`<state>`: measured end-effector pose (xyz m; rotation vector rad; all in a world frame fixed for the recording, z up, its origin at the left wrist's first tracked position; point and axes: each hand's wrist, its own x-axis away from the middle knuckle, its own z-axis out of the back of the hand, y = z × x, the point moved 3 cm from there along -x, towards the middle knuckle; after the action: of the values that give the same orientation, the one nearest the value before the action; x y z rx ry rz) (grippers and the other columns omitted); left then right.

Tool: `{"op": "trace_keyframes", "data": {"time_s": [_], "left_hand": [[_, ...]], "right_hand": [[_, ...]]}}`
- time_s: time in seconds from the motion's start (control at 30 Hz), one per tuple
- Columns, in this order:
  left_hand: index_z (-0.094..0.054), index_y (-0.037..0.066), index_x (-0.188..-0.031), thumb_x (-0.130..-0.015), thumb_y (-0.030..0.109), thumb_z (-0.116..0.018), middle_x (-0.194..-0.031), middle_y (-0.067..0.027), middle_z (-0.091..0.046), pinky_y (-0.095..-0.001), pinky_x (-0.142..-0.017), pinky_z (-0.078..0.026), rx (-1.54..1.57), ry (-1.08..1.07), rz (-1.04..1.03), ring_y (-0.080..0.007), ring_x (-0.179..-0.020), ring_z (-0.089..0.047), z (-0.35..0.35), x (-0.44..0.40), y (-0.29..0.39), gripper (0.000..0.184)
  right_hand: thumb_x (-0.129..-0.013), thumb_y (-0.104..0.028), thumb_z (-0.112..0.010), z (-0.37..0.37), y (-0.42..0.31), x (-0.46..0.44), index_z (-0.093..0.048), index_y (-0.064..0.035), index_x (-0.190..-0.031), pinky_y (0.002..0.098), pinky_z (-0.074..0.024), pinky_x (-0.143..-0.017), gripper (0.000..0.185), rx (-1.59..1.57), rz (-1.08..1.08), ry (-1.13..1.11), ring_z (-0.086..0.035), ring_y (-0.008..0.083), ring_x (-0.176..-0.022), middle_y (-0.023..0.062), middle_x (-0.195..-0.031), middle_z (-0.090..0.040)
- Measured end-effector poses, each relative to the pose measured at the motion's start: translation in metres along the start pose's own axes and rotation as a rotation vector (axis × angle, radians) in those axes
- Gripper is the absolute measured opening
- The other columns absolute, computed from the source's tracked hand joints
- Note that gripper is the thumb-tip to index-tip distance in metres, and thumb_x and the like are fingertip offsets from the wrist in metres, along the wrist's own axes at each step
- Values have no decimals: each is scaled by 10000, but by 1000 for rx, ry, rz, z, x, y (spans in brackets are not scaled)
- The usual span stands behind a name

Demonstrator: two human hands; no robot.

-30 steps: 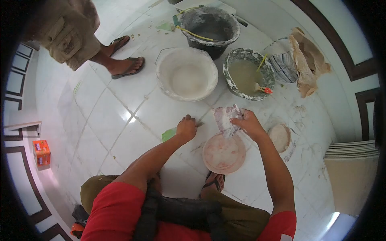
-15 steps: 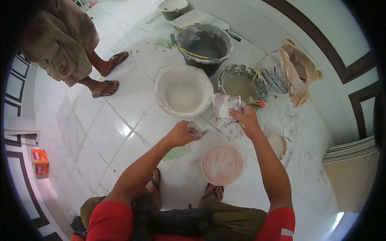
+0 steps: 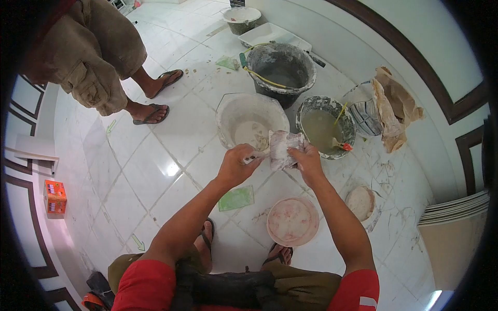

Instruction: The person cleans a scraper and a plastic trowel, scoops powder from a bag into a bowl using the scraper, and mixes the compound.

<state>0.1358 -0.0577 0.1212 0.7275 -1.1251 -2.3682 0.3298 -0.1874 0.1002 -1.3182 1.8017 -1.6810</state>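
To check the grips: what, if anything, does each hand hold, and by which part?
The right hand holds a flat, smeared piece by its right side. The left hand apparently pinches something thin; which thing or part is unclear.

At the centre of the frame, 2 hands meet over the near rim of a white bucket [image 3: 226, 124]. The right hand [image 3: 309, 161] grips a flat, powder-smeared plate [image 3: 283, 150]; the left hand [image 3: 237, 165] is curled just beside its left edge, its fingers closed on a small item too hidden to name. Above and right stand 2 dark buckets, 1 large with a yellow handle [image 3: 270, 82], 1 smaller holding cloudy liquid [image 3: 320, 126] and a brush [image 3: 342, 146]. Torn brown paper [image 3: 397, 111] lies upper right. Below centre sit a pinkish round tub [image 3: 293, 222] and a green sheet [image 3: 236, 198]. Another person's sandalled feet [image 3: 151, 114] occupy the upper left.
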Motion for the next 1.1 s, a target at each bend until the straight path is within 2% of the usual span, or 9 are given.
{"op": "trace_keyframes", "data": {"time_s": [0.27,0.33,0.4,0.57,0.7,0.87,0.97,1.03,1.1], "left_hand": [[-752,32,-961,-824,33,-801,-905,-120,-718,-351,-677,-554,-62,80,-125,-251,-770,-680,-5,2,-6,146],[-752,38,-959,-820,33,-803,-913,-123,-717,-350,-675,-554,-70,90,-137,-257,-771,-679,-3,0,-4,148],[-707,34,-892,-813,43,-790,-859,-120,-666,-420,-701,-529,-24,131,-152,-332,-818,-645,-3,-3,-1,115],[-698,53,-891,-796,34,-789,-869,-108,-662,-411,-714,-535,-99,132,-213,-318,-835,-641,-4,-5,4,133],[-694,68,-934,-767,22,-784,-912,-95,-663,-410,-727,-548,-211,60,-304,-308,-850,-635,-5,-5,6,196],[-684,59,-934,-760,17,-777,-934,-90,-662,-403,-730,-550,-224,71,-314,-298,-861,-639,-9,-5,2,201],[-677,57,-922,-759,19,-774,-937,-86,-658,-398,-729,-550,-242,96,-304,-290,-862,-639,-9,-7,4,194],[-672,57,-915,-757,22,-773,-935,-83,-652,-397,-727,-548,-261,108,-316,-286,-860,-636,-9,-7,4,190],[-665,45,-905,-762,30,-796,-932,-94,-657,-393,-733,-563,-360,58,-337,-286,-862,-657,-10,-8,4,195]], "right_hand": [[-949,-14,-646,-9,-4,4,-573,71,-1293,335,-592,-792,361,-102,34,-52,-695,175,-919,125,-1109,-697],[-961,-21,-624,-8,-5,4,-529,35,-1334,335,-593,-759,389,-41,-26,-31,-696,169,-921,105,-1113,-682],[-955,-25,-627,-5,-4,4,-529,29,-1331,333,-591,-748,392,-63,-21,-43,-696,166,-913,104,-1116,-680],[-940,-46,-642,-7,-9,8,-532,12,-1332,333,-590,-736,410,-71,12,-46,-696,162,-905,95,-1120,-678],[-934,-56,-649,-7,-13,13,-558,-1,-1285,322,-585,-721,367,-97,-29,-41,-696,155,-891,79,-1080,-686],[-933,-55,-648,-8,-15,19,-574,-9,-1245,314,-583,-714,324,-87,-82,-12,-699,151,-874,76,-1061,-693],[-934,-49,-644,-10,-17,20,-577,-5,-1241,325,-588,-724,317,-84,-71,-25,-703,160,-874,79,-1060,-696],[-956,-31,-619,-10,-16,20,-581,50,-1265,367,-609,-815,322,-99,-38,-51,-719,211,-939,121,-1107,-700],[-952,-36,-624,-12,-18,24,-586,48,-1251,365,-609,-801,313,-119,-71,-43,-720,211,-923,121,-1093,-702]]}}
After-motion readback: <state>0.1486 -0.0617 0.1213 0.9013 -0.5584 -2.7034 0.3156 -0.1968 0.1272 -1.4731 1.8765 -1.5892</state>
